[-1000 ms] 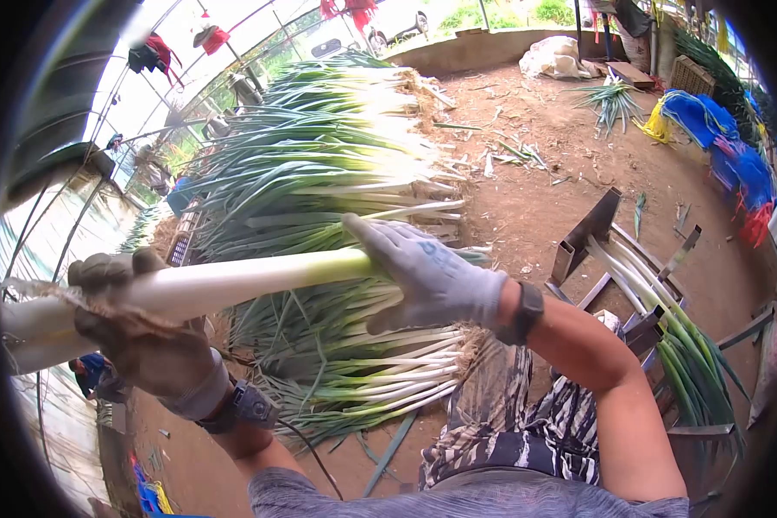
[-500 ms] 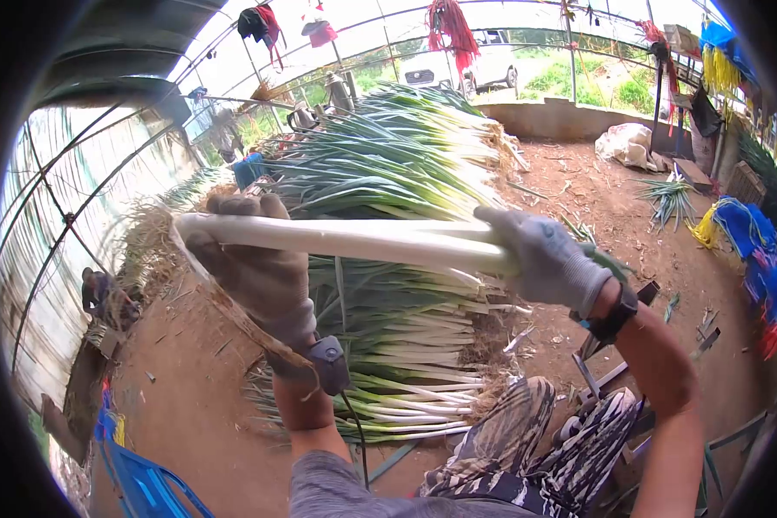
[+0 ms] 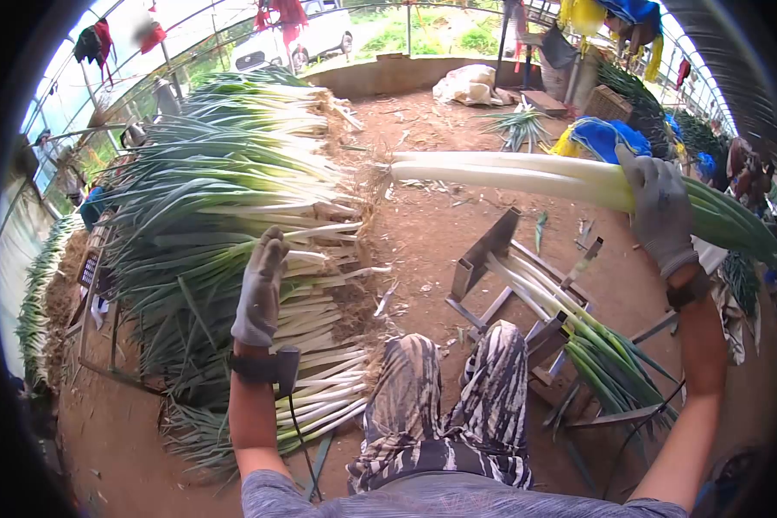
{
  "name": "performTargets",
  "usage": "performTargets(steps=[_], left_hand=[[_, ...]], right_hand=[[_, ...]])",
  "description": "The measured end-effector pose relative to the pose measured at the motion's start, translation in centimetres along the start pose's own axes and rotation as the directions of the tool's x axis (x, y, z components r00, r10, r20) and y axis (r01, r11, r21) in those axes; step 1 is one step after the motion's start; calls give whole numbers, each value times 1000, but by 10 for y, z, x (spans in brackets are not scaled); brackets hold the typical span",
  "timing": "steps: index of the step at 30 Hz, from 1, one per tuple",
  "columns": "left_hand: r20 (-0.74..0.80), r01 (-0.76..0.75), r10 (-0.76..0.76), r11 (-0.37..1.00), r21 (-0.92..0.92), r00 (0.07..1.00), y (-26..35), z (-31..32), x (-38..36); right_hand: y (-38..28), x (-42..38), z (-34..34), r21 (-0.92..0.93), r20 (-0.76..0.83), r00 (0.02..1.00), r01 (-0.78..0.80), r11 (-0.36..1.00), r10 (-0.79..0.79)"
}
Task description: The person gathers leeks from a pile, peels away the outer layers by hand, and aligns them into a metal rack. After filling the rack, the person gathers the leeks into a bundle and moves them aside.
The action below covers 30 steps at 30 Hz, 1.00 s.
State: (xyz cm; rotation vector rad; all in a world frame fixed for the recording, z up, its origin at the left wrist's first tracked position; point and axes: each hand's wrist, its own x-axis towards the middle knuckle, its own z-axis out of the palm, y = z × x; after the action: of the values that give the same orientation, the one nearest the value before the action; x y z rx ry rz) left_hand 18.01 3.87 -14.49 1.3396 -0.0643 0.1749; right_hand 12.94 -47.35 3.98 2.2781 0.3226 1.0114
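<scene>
My right hand [image 3: 660,207], in a grey glove, grips a few thick green onions [image 3: 509,173] where white stem turns to leaf. Their roots point left and their green tops trail right past my wrist. My left hand [image 3: 262,289], gloved too, is raised with its fingers stretched up and nothing in them. It is in front of a long heap of green onions [image 3: 224,181], whose roots face right. In front of my right knee, a metal frame [image 3: 488,246] holds more green onions [image 3: 591,332], laid at a slant.
On the dirt floor at the back lie a white sack [image 3: 466,85] and loose leaves [image 3: 520,128]. Blue and yellow netting [image 3: 609,138] and a crate [image 3: 607,105] are at the right. Another row of onions [image 3: 47,293] stands far left, beside a metal rack [image 3: 82,337].
My view has turned right. My left hand has let go of the root end of the green onions, and my right hand has carried them to the right, over the metal frame's far side.
</scene>
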Motion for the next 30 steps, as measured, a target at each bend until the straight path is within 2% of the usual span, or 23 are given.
performTargets(steps=[1,2,3,5,7,9,10,13,15,17,19,21,23,25,26,29,30], left_hand=[[103,-72,58,988,136,993,-11,29,9],[224,-55,-5,964,262,975,-5,65,13],[279,-6,-58,975,222,958,-21,92,23],[300,-15,-141,886,463,943,-10,150,20],[362,-171,-54,811,560,931,-23,190,27],[398,41,-184,939,341,899,-59,211,46],[427,161,-248,960,229,870,-73,220,51],[544,115,-295,933,340,785,-87,200,66],[532,147,-367,900,410,763,-90,181,77],[415,178,-402,858,481,816,-100,163,87],[441,265,-411,896,355,798,-125,123,110],[162,283,-387,849,445,908,-107,114,97],[8,412,-423,886,214,906,-127,60,115],[-68,387,-381,914,123,922,-167,-19,138],[-98,350,-338,868,353,936,-154,-25,131],[-91,174,-151,737,653,984,-147,7,115],[-24,112,-145,638,762,989,-151,21,110]], right_hand=[[6,-15,-1,-28,44,998,-32,999,34],[11,-28,-3,-38,69,996,-46,998,48],[15,-39,-7,-60,59,997,-37,998,40],[17,-61,-14,-87,41,999,-23,996,26],[16,-84,-20,-85,97,993,-57,995,65],[15,-102,-23,-89,186,974,-113,990,128],[16,-110,-23,-105,224,964,-119,987,140],[30,-144,-7,-102,240,959,-128,987,149],[36,-166,6,-93,300,947,-95,991,118],[39,-186,20,-86,356,927,-90,992,115],[39,-197,38,-80,385,914,-105,991,128],[42,-210,57,-89,424,888,-157,984,180],[41,-222,73,-95,463,856,-210,973,230],[48,-238,88,-110,503,815,-272,956,289],[48,-243,96,-124,533,782,-305,944,323],[40,-247,111,-143,593,721,-345,928,359],[36,-247,116,-134,614,705,-348,928,354]])
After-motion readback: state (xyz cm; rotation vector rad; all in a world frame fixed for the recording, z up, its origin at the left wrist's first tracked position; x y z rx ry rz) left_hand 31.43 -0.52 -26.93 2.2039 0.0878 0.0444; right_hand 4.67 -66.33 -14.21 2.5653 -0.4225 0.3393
